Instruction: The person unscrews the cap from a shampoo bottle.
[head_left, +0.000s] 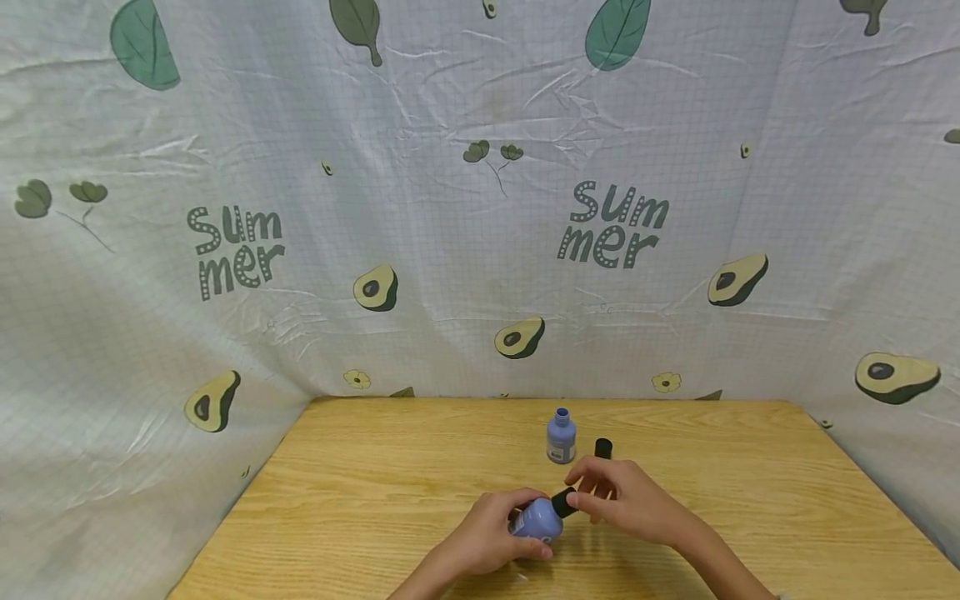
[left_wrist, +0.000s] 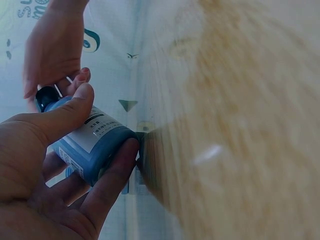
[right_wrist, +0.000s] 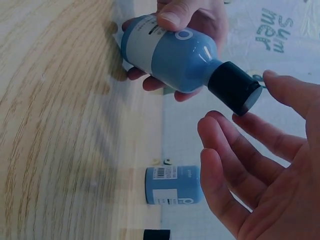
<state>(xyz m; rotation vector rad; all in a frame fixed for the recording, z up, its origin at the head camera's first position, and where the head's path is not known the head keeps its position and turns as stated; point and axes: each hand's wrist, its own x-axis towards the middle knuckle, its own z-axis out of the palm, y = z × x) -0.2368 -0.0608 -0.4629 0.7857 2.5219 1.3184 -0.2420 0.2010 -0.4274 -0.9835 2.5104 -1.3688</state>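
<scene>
My left hand (head_left: pixel 501 532) grips a light-blue bottle (head_left: pixel 540 518) lying tilted just above the wooden table (head_left: pixel 375 500), thumb on the label (left_wrist: pixel 95 131) and fingers under its base. The bottle's black cap (head_left: pixel 562 502) points right, toward my right hand (head_left: pixel 609 493). In the right wrist view the right hand's fingers (right_wrist: pixel 225 145) are spread loosely around the cap (right_wrist: pixel 235 87); the thumb tip is right at its edge, with a gap below. A second, uncapped blue bottle (head_left: pixel 561 437) stands upright behind the hands, with a loose black cap (head_left: pixel 603 448) to its right.
A printed cloth backdrop (head_left: pixel 480 208) with avocados and "Summer" lettering closes off the back and both sides of the table. The second bottle (right_wrist: pixel 172 185) and loose cap (right_wrist: pixel 156 234) stand close behind the hands.
</scene>
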